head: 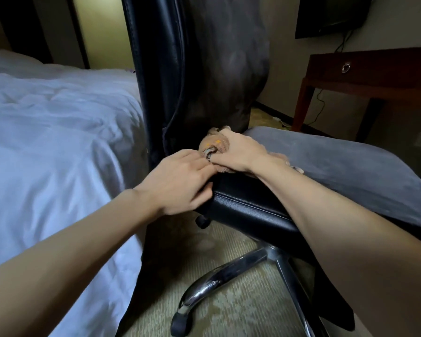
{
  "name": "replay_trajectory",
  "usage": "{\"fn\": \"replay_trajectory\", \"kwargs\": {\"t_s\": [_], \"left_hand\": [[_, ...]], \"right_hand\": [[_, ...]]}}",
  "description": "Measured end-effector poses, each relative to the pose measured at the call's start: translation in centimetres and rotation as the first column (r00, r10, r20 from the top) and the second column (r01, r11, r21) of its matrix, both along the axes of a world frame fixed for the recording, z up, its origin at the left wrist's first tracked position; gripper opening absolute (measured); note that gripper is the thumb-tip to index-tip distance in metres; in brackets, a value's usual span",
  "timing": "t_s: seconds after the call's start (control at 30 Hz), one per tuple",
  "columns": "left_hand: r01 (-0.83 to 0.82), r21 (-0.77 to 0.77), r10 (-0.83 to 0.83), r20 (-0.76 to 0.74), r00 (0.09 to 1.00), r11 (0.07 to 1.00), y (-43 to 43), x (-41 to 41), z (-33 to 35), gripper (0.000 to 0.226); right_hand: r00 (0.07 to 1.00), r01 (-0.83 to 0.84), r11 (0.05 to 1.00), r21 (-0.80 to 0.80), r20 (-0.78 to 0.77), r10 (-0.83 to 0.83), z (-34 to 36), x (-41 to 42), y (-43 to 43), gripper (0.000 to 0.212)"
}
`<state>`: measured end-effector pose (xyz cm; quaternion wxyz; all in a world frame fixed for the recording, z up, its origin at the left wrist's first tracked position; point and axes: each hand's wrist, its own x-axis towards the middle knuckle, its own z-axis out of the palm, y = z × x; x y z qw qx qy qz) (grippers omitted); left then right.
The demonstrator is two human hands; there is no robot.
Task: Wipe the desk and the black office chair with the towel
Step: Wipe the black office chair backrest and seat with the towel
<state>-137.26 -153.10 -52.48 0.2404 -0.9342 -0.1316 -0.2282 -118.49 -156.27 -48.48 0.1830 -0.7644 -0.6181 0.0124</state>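
black office chair (248,207), grey seat cushion (350,164), tan towel (215,144), white bedding (54,132), reddish-brown desk (374,69).

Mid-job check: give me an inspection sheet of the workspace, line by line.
Surface: black chair seat edge, grey cushion on top.
Job's things: towel bunched at the seat-back junction; desk at back right, untouched now.
Clutter: nothing seen.
Grippers: right hand presses the towel; left hand rests on the seat corner, fingers touching the towel.
Cables: cord hangs down the wall behind the desk.
Surroundings: bed at left, carpet, chrome base.
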Motion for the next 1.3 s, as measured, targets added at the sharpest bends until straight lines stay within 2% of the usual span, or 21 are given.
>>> {"fn": "replay_trajectory", "kwargs": {"t_s": [0.1,0.23,0.33,0.4,0.5,0.57,0.7,0.83,0.97,1.1,1.3], "left_hand": [[-0.09,-0.09,0.093,0.028,0.995,0.992,0.7,-0.1,-0.4,0.047],[-0.134,-0.153,0.143,0.046,0.989,0.979,1.3,-0.6,0.2,0.051],[-0.109,-0.157,0.123,0.082,0.989,0.982,0.9,0.0,0.4,0.052],[-0.104,-0.18,0.129,0.134,0.983,0.978,0.9,0.1,0.3,0.053],[-0.109,-0.197,0.142,0.16,0.977,0.974,1.2,0.3,0.2,0.054],[-0.143,-0.187,0.171,0.144,0.975,0.972,1.6,0.6,0.3,0.057],[-0.088,-0.144,0.112,0.17,0.979,0.986,1.4,0.6,-0.1,0.049],[-0.034,-0.079,0.052,0.24,0.969,0.996,1.3,0.2,-0.8,0.041],[-0.026,-0.042,0.036,0.26,0.965,0.999,1.3,0.7,-0.6,0.046],[-0.058,-0.07,0.073,0.247,0.966,0.996,1.3,1.0,-0.4,0.05],[-0.18,-0.221,0.229,0.225,0.947,0.959,0.3,2.9,0.9,0.045]], "right_hand": [[0.996,-0.09,0.995,-0.045,-0.009,0.09,1.5,0.4,-0.5,0.035],[0.992,-0.094,0.985,-0.143,0.069,0.105,4.4,1.4,-1.9,0.023],[0.972,-0.065,0.997,0.043,0.23,0.054,5.1,1.9,-2.3,0.032],[0.979,-0.068,0.993,0.095,0.199,0.048,4.2,1.4,-1.3,0.043],[0.987,-0.153,0.987,-0.041,0.041,0.154,1.4,-0.2,0.1,0.06],[0.989,-0.146,0.987,-0.064,0.002,0.147,0.2,-0.7,0.3,0.067],[0.991,-0.133,0.989,-0.06,0.013,0.134,0.9,0.0,0.0,0.046],[0.991,-0.132,0.99,-0.038,0.031,0.134,0.9,1.4,-2.2,0.046],[0.995,-0.09,0.995,-0.037,0.047,0.092,0.6,5.8,-7.2,0.05],[0.998,0.051,0.999,0.003,0.033,-0.051,0.5,10.2,-13.7,0.074],[0.981,0.192,0.979,0.063,0.017,-0.194,0.1,14.5,-19.7,0.057]]}}
